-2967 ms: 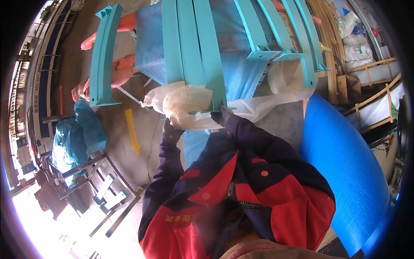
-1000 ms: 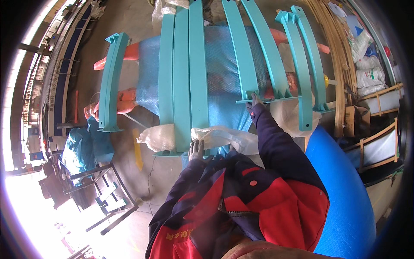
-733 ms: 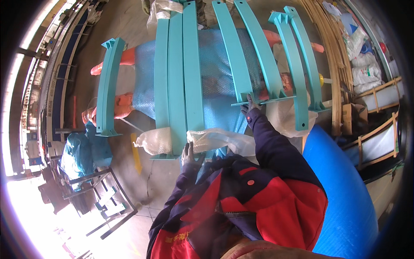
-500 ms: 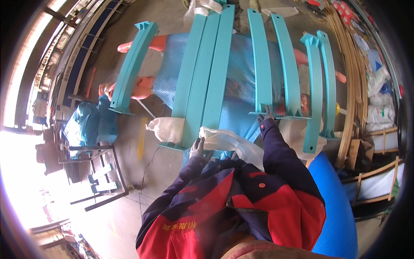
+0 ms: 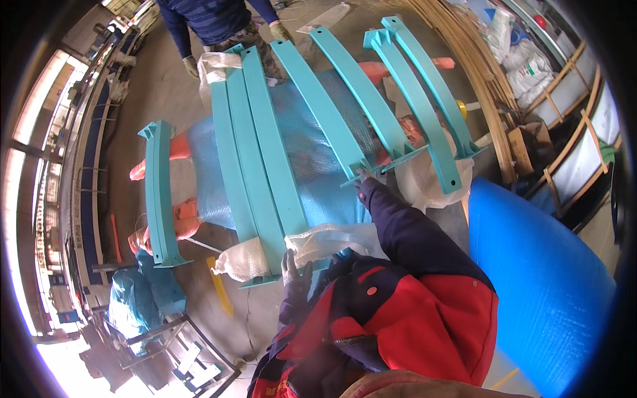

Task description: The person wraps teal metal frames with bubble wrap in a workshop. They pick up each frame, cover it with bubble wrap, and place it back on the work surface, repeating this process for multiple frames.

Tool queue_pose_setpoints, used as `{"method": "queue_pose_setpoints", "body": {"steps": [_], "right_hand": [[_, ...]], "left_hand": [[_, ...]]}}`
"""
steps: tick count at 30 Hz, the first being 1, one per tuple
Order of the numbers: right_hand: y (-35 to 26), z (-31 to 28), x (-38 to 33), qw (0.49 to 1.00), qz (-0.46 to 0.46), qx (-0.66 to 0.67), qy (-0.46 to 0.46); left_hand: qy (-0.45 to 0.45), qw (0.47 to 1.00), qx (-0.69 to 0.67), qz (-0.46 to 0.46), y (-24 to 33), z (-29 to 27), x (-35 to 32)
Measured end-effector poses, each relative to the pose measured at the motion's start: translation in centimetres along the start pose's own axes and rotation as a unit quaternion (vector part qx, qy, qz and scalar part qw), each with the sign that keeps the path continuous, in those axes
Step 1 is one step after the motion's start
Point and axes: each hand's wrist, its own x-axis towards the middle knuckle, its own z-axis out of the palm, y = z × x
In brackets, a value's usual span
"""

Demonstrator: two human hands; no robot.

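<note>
Now that your view has swung up over the work, your gloved left hand (image 5: 296, 272) grips the clear plastic wrap (image 5: 325, 240) on the paired turquoise steel beams (image 5: 255, 159), while your right hand (image 5: 363, 180) rests on the next beam's end plate (image 5: 385, 166), its closure indiscernible.

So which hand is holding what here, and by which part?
Left hand grips the near, plastic-wrapped end of the paired turquoise steel beams. Right hand touches the next beam's end plate; grip unclear.

White filled sacks (image 5: 527, 63) are stacked at the upper right beside wooden frames.
</note>
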Motion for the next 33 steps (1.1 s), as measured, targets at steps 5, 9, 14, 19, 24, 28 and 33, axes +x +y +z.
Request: {"method": "queue_pose_setpoints", "body": {"steps": [5, 9, 14, 19, 24, 28, 33], "right_hand": [[-0.8, 0.6, -3.6, 0.997, -0.053, -0.027, 0.040], [-0.3, 1.3, -4.5, 0.999, 0.000, 0.025, 0.044], [0.2, 3.7, -4.7, 0.997, -0.010, -0.009, 0.075], [0.5, 5.4, -6.4, 0.997, -0.003, -0.020, 0.079], [2.1, 5.7, -6.9, 0.998, -0.006, 0.050, 0.041], [2.7, 5.5, -7.4, 0.996, -0.001, 0.086, -0.033], [3.9, 1.1, -9.5, 0.987, 0.013, 0.076, -0.141]], "left_hand": [[-0.048, 0.998, -0.032, 0.021, -0.7, -0.3, 2.6], [-0.083, 0.995, -0.052, 0.027, -1.1, -0.5, 4.7], [-0.146, 0.987, -0.055, 0.037, -2.3, -0.4, 6.6], [-0.135, 0.986, -0.025, 0.099, -4.3, 0.7, 8.5], [-0.131, 0.969, -0.175, 0.112, -4.5, 2.1, 11.6], [-0.179, 0.960, -0.190, 0.100, -2.9, 3.4, 13.4], [-0.248, 0.948, -0.190, 0.055, -0.9, 5.0, 14.5]]}}
